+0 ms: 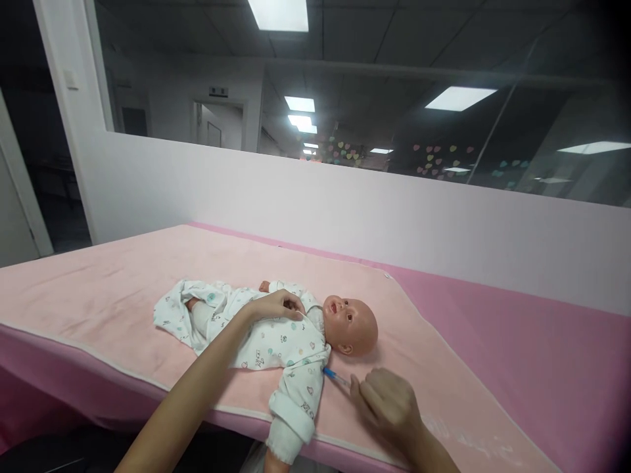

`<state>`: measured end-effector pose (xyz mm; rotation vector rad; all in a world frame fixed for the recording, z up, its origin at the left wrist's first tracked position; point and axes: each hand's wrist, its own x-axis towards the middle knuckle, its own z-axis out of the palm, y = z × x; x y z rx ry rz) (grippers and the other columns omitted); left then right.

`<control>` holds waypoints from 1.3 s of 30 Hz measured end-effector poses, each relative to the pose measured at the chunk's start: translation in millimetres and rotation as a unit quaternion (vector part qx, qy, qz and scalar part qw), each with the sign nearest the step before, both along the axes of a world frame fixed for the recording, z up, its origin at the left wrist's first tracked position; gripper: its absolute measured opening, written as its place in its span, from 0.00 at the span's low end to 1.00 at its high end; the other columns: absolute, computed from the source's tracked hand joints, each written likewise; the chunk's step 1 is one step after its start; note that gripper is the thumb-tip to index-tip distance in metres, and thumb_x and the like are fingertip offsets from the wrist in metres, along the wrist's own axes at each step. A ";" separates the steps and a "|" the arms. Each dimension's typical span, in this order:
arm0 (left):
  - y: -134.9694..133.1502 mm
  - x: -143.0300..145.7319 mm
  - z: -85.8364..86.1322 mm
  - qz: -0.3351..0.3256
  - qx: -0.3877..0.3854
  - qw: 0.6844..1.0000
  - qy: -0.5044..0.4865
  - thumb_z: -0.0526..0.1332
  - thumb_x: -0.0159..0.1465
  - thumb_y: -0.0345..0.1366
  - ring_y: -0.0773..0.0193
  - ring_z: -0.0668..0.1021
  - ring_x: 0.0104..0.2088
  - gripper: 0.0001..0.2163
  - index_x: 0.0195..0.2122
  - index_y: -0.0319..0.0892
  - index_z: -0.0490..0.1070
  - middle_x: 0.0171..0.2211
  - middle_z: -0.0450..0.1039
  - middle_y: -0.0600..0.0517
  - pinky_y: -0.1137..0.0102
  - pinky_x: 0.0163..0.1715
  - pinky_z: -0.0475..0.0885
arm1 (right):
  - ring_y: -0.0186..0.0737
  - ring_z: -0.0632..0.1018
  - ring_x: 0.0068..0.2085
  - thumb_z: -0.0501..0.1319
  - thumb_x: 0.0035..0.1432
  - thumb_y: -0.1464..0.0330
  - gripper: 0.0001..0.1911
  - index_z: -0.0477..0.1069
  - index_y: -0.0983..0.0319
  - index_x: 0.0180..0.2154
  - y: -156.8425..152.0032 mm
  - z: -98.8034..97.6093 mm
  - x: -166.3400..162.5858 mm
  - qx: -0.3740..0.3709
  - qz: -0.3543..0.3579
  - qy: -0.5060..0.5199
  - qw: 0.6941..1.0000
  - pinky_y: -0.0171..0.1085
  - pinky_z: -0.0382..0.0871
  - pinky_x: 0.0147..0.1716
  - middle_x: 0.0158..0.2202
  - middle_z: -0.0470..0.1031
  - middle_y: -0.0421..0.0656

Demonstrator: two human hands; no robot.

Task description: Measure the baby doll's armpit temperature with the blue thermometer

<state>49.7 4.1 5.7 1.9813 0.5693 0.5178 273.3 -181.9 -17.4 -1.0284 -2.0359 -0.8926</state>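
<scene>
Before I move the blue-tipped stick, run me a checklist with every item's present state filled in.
1. Doll lying on its back: ok.
2. Left hand resting on the doll's chest: ok.
3. Left hand pinching the clothing: cannot tell; the fingertips are too small to judge.
4. Blue-tipped stick held in the right hand: ok.
5. Blue tip touching the near sleeve: cannot tell from this angle.
6. Near sleeve wholly over the pink mat: not ok; its cuffed end reaches past the near edge.
</scene>
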 end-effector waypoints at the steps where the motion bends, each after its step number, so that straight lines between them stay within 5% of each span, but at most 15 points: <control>1: 0.2 0.0 -0.4 -0.007 -0.007 1.000 -0.006 0.66 0.48 0.41 0.71 0.66 0.26 0.14 0.32 0.37 0.74 0.23 0.67 0.54 0.76 0.25 0.57 | 0.31 0.56 0.19 0.54 0.56 0.74 0.19 0.55 0.60 0.15 -0.3 -10.4 1.9 0.013 0.032 -0.027 0.999 0.36 0.46 0.21 0.14 0.53 0.36; 4: -0.5 0.4 -1.1 -0.010 -0.022 1.000 -0.019 0.66 0.48 0.41 0.72 0.66 0.26 0.14 0.31 0.37 0.73 0.23 0.66 0.55 0.77 0.26 0.58 | 0.31 0.56 0.19 0.55 0.55 0.76 0.17 0.57 0.62 0.16 0.9 -22.8 4.3 0.008 0.073 -0.057 0.996 0.36 0.45 0.22 0.15 0.55 0.36; 10: -1.8 -1.7 0.3 0.027 -0.028 0.999 -0.024 0.67 0.48 0.39 0.71 0.68 0.28 0.15 0.36 0.38 0.75 0.24 0.69 0.54 0.76 0.28 0.59 | 0.32 0.57 0.20 0.56 0.54 0.78 0.16 0.58 0.62 0.17 1.4 -21.8 3.8 0.014 0.041 -0.080 0.996 0.37 0.43 0.24 0.14 0.57 0.37; 15: 1.9 -3.0 -1.1 0.016 -0.047 0.999 -0.021 0.68 0.46 0.37 0.68 0.71 0.34 0.12 0.32 0.39 0.75 0.38 0.73 0.49 0.75 0.33 0.63 | 0.31 0.62 0.18 0.50 0.53 0.77 0.15 0.60 0.62 0.17 19.0 -32.5 3.6 -0.106 -0.037 -0.047 0.993 0.37 0.42 0.22 0.15 0.63 0.39; 18: 3.1 -2.3 -2.6 0.002 -0.041 0.999 -0.024 0.67 0.47 0.37 0.69 0.70 0.33 0.11 0.31 0.38 0.75 0.35 0.72 0.50 0.75 0.32 0.62 | 0.32 0.66 0.18 0.52 0.50 0.77 0.12 0.63 0.62 0.17 26.3 -37.8 0.5 -0.186 -0.093 -0.081 0.975 0.37 0.40 0.21 0.15 0.67 0.39; 27: -5.8 -0.6 3.8 -0.003 -0.025 1.000 -0.017 0.62 0.53 0.37 0.71 0.67 0.29 0.08 0.32 0.39 0.71 0.26 0.66 0.55 0.76 0.31 0.60 | 0.36 0.71 0.18 0.52 0.53 0.76 0.14 0.68 0.62 0.19 12.4 -46.6 -9.7 -0.198 -0.254 -0.064 0.944 0.35 0.39 0.20 0.16 0.71 0.41; 33: 0.7 2.6 -2.4 0.042 -0.003 0.999 -0.025 0.61 0.54 0.39 0.68 0.69 0.32 0.10 0.34 0.39 0.74 0.28 0.69 0.53 0.75 0.33 0.60 | 0.33 0.67 0.16 0.52 0.53 0.75 0.15 0.68 0.63 0.17 10.1 -29.9 -10.4 -0.200 -0.219 -0.039 0.954 0.31 0.46 0.19 0.13 0.67 0.43; 39: 4.2 2.5 -5.9 0.040 -0.019 0.998 -0.037 0.62 0.53 0.38 0.66 0.71 0.35 0.10 0.34 0.39 0.75 0.31 0.73 0.51 0.74 0.37 0.63 | 0.33 0.67 0.21 0.50 0.58 0.67 0.14 0.70 0.62 0.26 53.2 10.4 -32.6 -0.143 -0.189 0.021 0.971 0.31 0.51 0.22 0.18 0.67 0.42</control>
